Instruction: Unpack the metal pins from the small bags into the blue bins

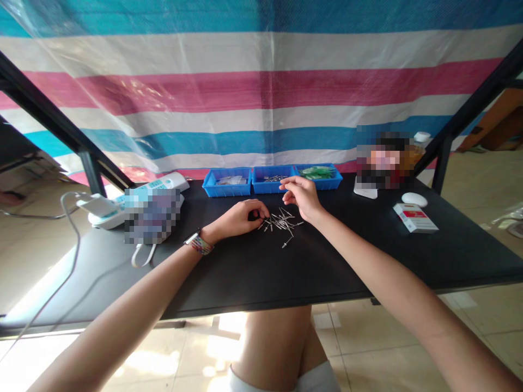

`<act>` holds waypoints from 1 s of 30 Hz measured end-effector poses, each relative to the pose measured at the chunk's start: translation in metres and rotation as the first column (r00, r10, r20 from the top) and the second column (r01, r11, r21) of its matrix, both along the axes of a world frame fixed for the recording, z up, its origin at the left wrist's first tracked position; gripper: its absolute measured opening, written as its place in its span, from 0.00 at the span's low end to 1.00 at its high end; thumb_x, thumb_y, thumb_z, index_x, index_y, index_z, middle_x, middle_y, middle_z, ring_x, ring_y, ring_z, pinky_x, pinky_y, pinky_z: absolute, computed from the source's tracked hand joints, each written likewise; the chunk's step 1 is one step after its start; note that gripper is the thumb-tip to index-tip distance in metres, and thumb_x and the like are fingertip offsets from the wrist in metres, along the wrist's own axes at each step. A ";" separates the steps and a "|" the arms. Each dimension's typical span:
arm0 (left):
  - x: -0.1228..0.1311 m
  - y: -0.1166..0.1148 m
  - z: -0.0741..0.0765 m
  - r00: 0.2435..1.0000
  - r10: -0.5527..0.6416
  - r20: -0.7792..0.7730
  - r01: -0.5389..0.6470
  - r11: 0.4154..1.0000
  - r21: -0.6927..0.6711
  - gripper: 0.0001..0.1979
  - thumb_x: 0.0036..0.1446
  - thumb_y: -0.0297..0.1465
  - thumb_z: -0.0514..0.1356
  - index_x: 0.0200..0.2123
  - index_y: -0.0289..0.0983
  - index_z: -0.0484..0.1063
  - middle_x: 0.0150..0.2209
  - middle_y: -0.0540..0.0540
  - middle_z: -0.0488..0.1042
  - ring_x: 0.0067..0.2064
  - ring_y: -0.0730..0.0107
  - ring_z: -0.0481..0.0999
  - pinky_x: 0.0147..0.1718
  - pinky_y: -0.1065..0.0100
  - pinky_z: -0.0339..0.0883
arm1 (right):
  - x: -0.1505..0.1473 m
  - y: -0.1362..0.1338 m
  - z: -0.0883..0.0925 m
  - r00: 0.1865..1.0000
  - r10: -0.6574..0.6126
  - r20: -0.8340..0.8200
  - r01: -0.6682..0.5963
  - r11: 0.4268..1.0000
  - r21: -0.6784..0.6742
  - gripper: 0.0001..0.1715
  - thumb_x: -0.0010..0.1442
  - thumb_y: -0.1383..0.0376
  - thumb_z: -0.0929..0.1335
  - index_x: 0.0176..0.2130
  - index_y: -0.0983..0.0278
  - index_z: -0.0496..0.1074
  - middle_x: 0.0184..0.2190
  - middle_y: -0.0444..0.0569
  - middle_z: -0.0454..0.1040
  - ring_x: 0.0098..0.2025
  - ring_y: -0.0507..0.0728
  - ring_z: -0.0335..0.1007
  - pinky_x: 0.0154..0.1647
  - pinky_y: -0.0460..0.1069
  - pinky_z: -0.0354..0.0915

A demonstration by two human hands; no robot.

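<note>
Left hand (241,216) curled low on the counter (327,261), fingertips pinching at the near edge of the metal pins (281,222). Right hand (300,195) just beyond them, thumb and forefinger closed; any pin between them too small to tell. Best to slide one pin clear of the scatter before gripping. Contents of blue trays (272,182) past the right hand hard to make out.

Small metal pins (281,222) scattered loose on black table, between hands.
</note>
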State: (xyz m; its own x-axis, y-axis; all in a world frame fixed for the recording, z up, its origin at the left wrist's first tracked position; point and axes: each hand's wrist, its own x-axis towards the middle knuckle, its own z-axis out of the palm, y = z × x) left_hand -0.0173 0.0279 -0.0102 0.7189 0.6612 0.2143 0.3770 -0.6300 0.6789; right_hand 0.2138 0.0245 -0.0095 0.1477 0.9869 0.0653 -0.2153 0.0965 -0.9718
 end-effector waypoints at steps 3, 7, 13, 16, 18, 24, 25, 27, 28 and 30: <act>0.000 0.001 -0.003 1.000 0.009 0.009 -0.009 1.000 -0.010 0.10 0.55 0.28 0.62 0.40 0.39 0.81 0.37 0.46 0.82 0.35 0.67 0.76 0.37 0.67 0.70 | -0.003 -0.002 -0.002 0.999 0.027 0.031 -0.027 1.000 0.004 0.07 0.52 0.65 0.73 0.35 0.63 0.79 0.30 0.45 0.81 0.21 0.48 0.73 0.20 0.42 0.70; -0.001 0.003 -0.004 0.997 0.049 0.067 -0.041 0.992 -0.119 0.10 0.56 0.29 0.64 0.42 0.38 0.81 0.34 0.47 0.81 0.33 0.68 0.76 0.34 0.69 0.69 | -0.005 -0.003 -0.005 0.994 0.057 0.092 -0.061 0.998 0.035 0.09 0.52 0.62 0.73 0.34 0.63 0.79 0.30 0.45 0.81 0.21 0.49 0.72 0.20 0.43 0.69; 0.001 0.003 0.001 0.912 0.233 0.339 -0.154 0.957 -0.245 0.12 0.54 0.35 0.70 0.40 0.37 0.75 0.35 0.48 0.78 0.36 0.70 0.77 0.38 0.69 0.71 | -0.009 -0.010 -0.002 0.952 0.120 0.281 -0.160 0.980 0.122 0.10 0.55 0.57 0.74 0.31 0.62 0.76 0.25 0.42 0.76 0.16 0.46 0.60 0.15 0.43 0.54; 0.003 0.002 0.004 0.872 0.287 0.396 -0.195 0.946 -0.258 0.14 0.54 0.36 0.71 0.40 0.37 0.74 0.35 0.48 0.77 0.36 0.70 0.77 0.38 0.69 0.70 | -0.014 -0.016 0.001 0.930 0.211 0.300 -0.254 0.960 0.114 0.13 0.56 0.56 0.75 0.29 0.62 0.73 0.24 0.41 0.74 0.16 0.46 0.60 0.15 0.42 0.54; 0.003 0.001 0.005 0.861 0.299 0.411 -0.202 0.944 -0.262 0.15 0.54 0.37 0.72 0.40 0.37 0.74 0.35 0.48 0.77 0.36 0.70 0.77 0.38 0.69 0.70 | -0.017 -0.019 0.001 0.921 0.261 0.290 -0.298 0.950 0.090 0.14 0.56 0.57 0.75 0.29 0.62 0.73 0.24 0.42 0.75 0.16 0.47 0.63 0.14 0.42 0.56; 0.004 -0.001 0.004 0.859 0.297 0.418 -0.192 0.942 -0.275 0.17 0.53 0.39 0.73 0.40 0.37 0.74 0.35 0.47 0.77 0.36 0.68 0.77 0.38 0.67 0.71 | -0.019 -0.021 -0.002 0.925 0.337 0.176 -0.344 0.939 0.005 0.17 0.53 0.54 0.78 0.33 0.63 0.74 0.28 0.44 0.79 0.20 0.50 0.72 0.17 0.44 0.69; 0.005 -0.001 0.005 0.859 0.289 0.422 -0.184 0.944 -0.273 0.17 0.53 0.39 0.73 0.40 0.37 0.75 0.35 0.47 0.77 0.36 0.68 0.77 0.38 0.67 0.71 | -0.019 -0.020 -0.002 0.926 0.343 0.159 -0.347 0.938 -0.004 0.18 0.53 0.53 0.78 0.33 0.63 0.74 0.28 0.44 0.79 0.20 0.50 0.73 0.17 0.44 0.70; 0.005 -0.001 0.005 0.860 0.274 0.429 -0.167 0.948 -0.270 0.16 0.53 0.38 0.73 0.40 0.37 0.75 0.35 0.47 0.77 0.36 0.69 0.77 0.38 0.67 0.71 | -0.019 -0.020 -0.002 0.928 0.344 0.141 -0.347 0.938 -0.005 0.19 0.52 0.52 0.78 0.33 0.63 0.74 0.28 0.44 0.78 0.20 0.50 0.73 0.17 0.44 0.71; 0.005 -0.002 0.006 0.860 0.271 0.432 -0.163 0.949 -0.270 0.16 0.53 0.38 0.73 0.40 0.37 0.75 0.35 0.47 0.77 0.36 0.69 0.77 0.38 0.67 0.71 | -0.019 -0.020 -0.002 0.929 0.342 0.141 -0.345 0.939 0.002 0.19 0.52 0.52 0.78 0.33 0.63 0.74 0.28 0.44 0.78 0.20 0.50 0.72 0.17 0.44 0.70; 0.005 -0.002 0.007 0.857 0.274 0.436 -0.164 0.948 -0.273 0.17 0.53 0.38 0.73 0.40 0.36 0.75 0.35 0.47 0.77 0.36 0.69 0.76 0.38 0.68 0.71 | -0.019 -0.020 -0.003 0.933 0.328 0.150 -0.336 0.941 0.028 0.18 0.51 0.53 0.79 0.33 0.63 0.74 0.28 0.44 0.78 0.21 0.50 0.72 0.18 0.44 0.71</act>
State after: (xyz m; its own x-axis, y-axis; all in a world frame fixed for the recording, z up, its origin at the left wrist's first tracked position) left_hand -0.0123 0.0257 -0.0034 0.4031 0.8586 0.3168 0.0956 -0.3838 0.9185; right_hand 0.1944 0.0049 -0.0123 -0.2026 0.9726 0.1142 -0.1048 0.0944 -0.9900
